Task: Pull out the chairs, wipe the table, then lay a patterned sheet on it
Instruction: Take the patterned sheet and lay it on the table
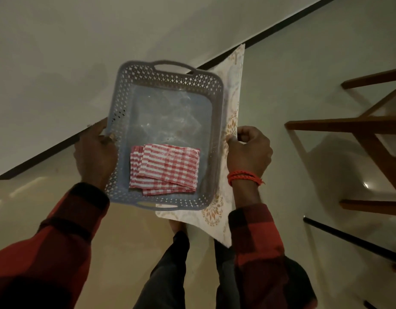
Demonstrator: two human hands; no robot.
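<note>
Hands carry a grey basket [168, 90] over the floor: the left hand [95, 152] grips the basket's left wall, fingers wrapped round the rim, while the right hand [249, 152] curls round the right wall and pinches the sheet [233, 101] against it. That patterned sheet hangs flat under and beside the basket, its long edge running up past the right knuckles and a corner drooping below the wrist. Between the two hands, on the basket floor, lies a folded red-checked cloth [165, 170]. A wooden chair [370, 134] stands well off to the right of the right hand; the table cannot be picked out here. Judging by this, the carrying stage is under way and no chair looks pulled yet. To do it well, keep the basket level so the cloth stays put, hold the thumb firm on the sheet so it does not slip, and set the load down before reaching for chairs.
</note>
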